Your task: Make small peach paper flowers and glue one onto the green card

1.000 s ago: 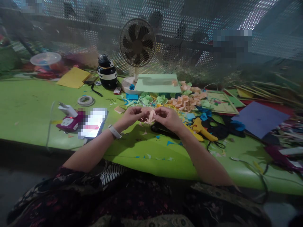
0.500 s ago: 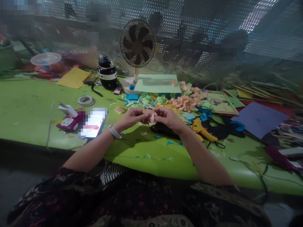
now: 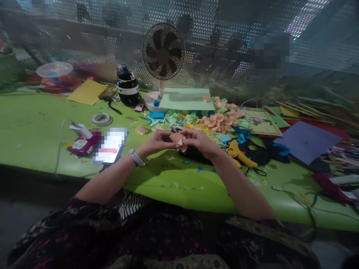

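Observation:
Between my two hands is a small peach paper piece (image 3: 177, 138), partly folded, held above the green table (image 3: 168, 175). The fingers of my left hand (image 3: 158, 142) pinch its left side. My right hand (image 3: 200, 142) grips the right side, thumb and fingers closed on it. Behind my hands lie peach folded paper flowers (image 3: 220, 121), light green ones (image 3: 174, 118) and yellow paper scraps (image 3: 200, 129). A flat stack of peach paper (image 3: 141, 130) rests left of my left hand. Beneath my right hand is a dark object (image 3: 193, 156), mostly hidden.
A yellow glue gun (image 3: 242, 154) lies to the right, near purple paper (image 3: 310, 142). On the left are a lit phone (image 3: 112, 145), a purple power socket (image 3: 84, 145) and a tape roll (image 3: 101, 119). A fan (image 3: 163, 52) and a black jug (image 3: 127, 86) stand behind.
The peach paper piece has turned between my fingers and shows a broader flat face. My fingers have shifted slightly on it; both forearms stay nearly in place.

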Demonstrator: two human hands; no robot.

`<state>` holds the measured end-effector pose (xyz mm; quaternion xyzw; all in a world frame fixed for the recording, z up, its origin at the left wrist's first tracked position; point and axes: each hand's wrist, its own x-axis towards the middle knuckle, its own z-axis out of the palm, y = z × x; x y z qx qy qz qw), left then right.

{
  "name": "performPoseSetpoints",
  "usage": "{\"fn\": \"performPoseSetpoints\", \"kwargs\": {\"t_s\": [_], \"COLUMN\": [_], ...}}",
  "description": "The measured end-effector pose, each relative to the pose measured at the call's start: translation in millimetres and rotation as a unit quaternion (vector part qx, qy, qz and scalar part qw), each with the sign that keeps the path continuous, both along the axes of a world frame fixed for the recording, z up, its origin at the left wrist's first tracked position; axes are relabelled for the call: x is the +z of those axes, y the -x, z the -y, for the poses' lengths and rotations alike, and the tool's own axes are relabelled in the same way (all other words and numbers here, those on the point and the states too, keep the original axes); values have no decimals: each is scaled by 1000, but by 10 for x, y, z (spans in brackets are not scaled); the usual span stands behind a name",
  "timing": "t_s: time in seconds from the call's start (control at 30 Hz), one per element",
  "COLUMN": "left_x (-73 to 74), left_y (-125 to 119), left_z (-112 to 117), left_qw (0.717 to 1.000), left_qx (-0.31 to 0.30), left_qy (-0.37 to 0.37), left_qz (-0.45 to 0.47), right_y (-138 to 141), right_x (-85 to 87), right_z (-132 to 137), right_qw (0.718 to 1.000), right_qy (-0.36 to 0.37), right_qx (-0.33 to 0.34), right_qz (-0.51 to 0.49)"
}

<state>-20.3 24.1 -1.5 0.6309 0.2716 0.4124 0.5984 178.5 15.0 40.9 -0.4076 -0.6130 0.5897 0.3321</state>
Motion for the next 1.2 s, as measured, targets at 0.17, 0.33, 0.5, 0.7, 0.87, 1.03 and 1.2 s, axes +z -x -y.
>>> {"fn": "performPoseSetpoints", "kwargs": {"t_s": [0.17,0.33,0.5,0.7,0.87,1.03,1.2], "left_x": [-8,18,16,-12,0,9,22], "left_y": [6,20,19,26,61,98,51], "left_z": [-15,-19,-33,-57,-100,-141,-84], "left_qw": [1000,999,999,999,999,998,997], "left_qx": [13,13,14,12,6,48,70], "left_qy": [8,20,27,19,20,18,12], "left_qz": [-11,-27,-35,-41,-24,43,44], "right_y": [1,-27,-2,24,-4,-12,31], "right_x": [14,65,9,-51,-30,15,-40], "right_z": [27,61,69,60,17,7,32], "right_qw": [999,995,970,953,956,974,967], "right_qy": [-29,-87,-200,-265,-260,-200,-208], "right_qx": [9,7,-19,-25,-57,-68,-125], "right_qz": [16,56,139,142,121,85,78]}}
